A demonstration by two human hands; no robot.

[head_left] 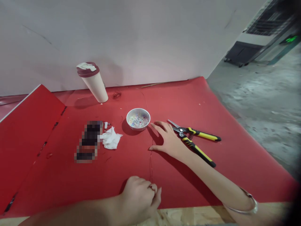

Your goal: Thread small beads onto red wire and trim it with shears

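My left hand (141, 196) is closed low in the view, near the front edge of the red table. A thin dark thread (150, 166) rises from its pinched fingers toward my right thumb. Thumb and fingers of my right hand (168, 139) are spread apart with nothing visibly gripped, though the thread passes by the thumb tip. Just left of those fingertips stands a small white bowl (138, 128) with many tiny pale, colourful beads (138, 120) in it. Cutters with yellow and black handles (199, 147) lie partly behind my right hand, jaws apart.
Left of the bowl lie a crumpled white tissue (112, 138) and a blurred-out dark object (90, 141). A white tumbler with a maroon lid (94, 83) stands by the wall, near a small tangle of thread (117, 95). A red panel (30, 135) is at the left.
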